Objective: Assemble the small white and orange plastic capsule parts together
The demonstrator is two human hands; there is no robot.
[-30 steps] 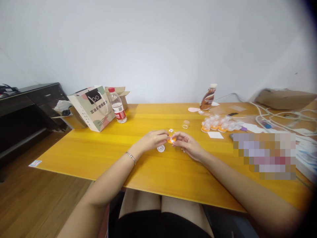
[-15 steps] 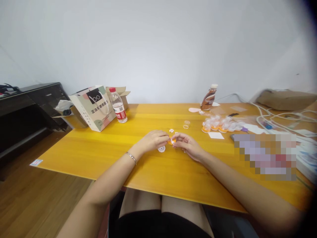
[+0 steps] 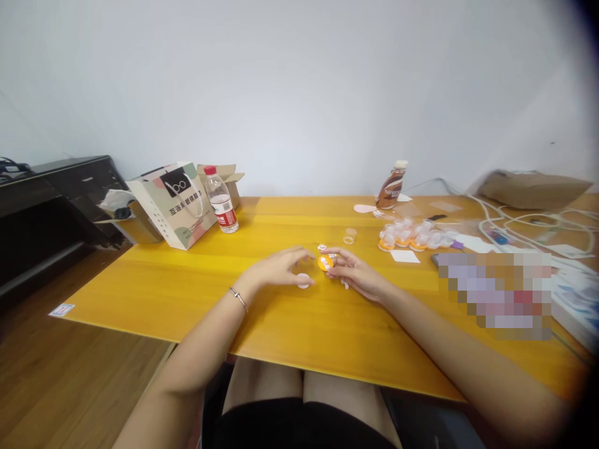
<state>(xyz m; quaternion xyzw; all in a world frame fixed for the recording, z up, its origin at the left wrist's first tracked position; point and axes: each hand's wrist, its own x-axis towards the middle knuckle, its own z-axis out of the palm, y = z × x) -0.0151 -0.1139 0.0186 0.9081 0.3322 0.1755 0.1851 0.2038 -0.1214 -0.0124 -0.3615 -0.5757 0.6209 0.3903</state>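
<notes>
Between the thumb and fingers of my right hand (image 3: 356, 274) is a small orange disc (image 3: 326, 262) with white, rounded bits on its face. Fingers and thumb spread apart, my left hand (image 3: 278, 268) holds nothing, just left of the orange disc. By its thumb lies a round white disc (image 3: 303, 280) on the table, partly covered. Small white cut-out pieces (image 3: 322, 247) with dark marks lie just beyond the hands, and another white piece (image 3: 345, 284) shows below my right hand. A small clear plastic cup (image 3: 349, 236) stands farther back.
A cluster of clear domes on orange bases (image 3: 407, 236) sits right of the cup, by a white card (image 3: 405, 256). Behind stands a brown drink bottle (image 3: 392, 186). Cables (image 3: 489, 218) clutter the right. A water bottle (image 3: 221, 202) and paper bag (image 3: 173, 209) stand at left.
My left hand has let go of the orange disc and moved slightly left, its fingers spreading. The orange disc stays in my right hand, its face now more visible.
</notes>
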